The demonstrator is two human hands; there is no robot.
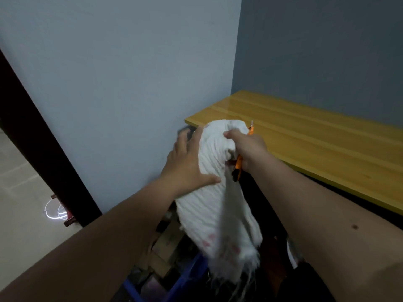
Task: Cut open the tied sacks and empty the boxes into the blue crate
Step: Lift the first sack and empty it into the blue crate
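A white woven sack (218,203) with faint red print hangs upside down, its frayed open end over the blue crate (192,277) at the bottom. My left hand (187,164) lies flat against the sack's upper left side, fingers spread. My right hand (246,147) grips the bunched top of the sack and also holds an orange utility knife (238,165), whose blade tip pokes up past the fist. Small boxes (161,247) and dark items lie inside the crate, partly hidden by the sack and my arms.
A yellow wooden table (305,144) stands to the right against the grey wall. A pale blue wall (109,94) is directly ahead. A dark door frame (32,138) and tiled floor lie to the left.
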